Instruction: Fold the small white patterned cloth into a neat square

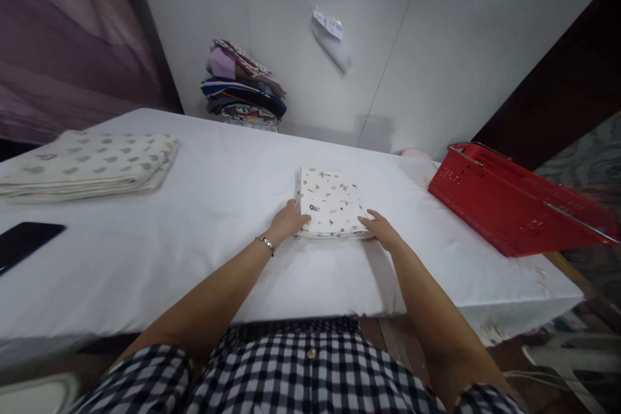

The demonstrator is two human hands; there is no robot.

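A small folded white cloth (332, 200) with a scattered print of little dark and yellowish motifs lies in the middle of the table. My left hand (287, 221) grips its left edge near the front corner, the thumb on top and the other fingers along the side and partly hidden. At the front right corner, my right hand (382, 229) holds the cloth with the thumb side on top; some of its fingers are tucked beneath and out of sight. The folded layers show along the near edge.
The white-covered table (213, 207) carries a larger folded cloth (97, 162) and a dark phone (29, 242) on the left. A red basket (514, 207) stands at the right end. Stacked fabrics (245, 90) sit by the wall, where a plastic packet (332, 42) hangs.
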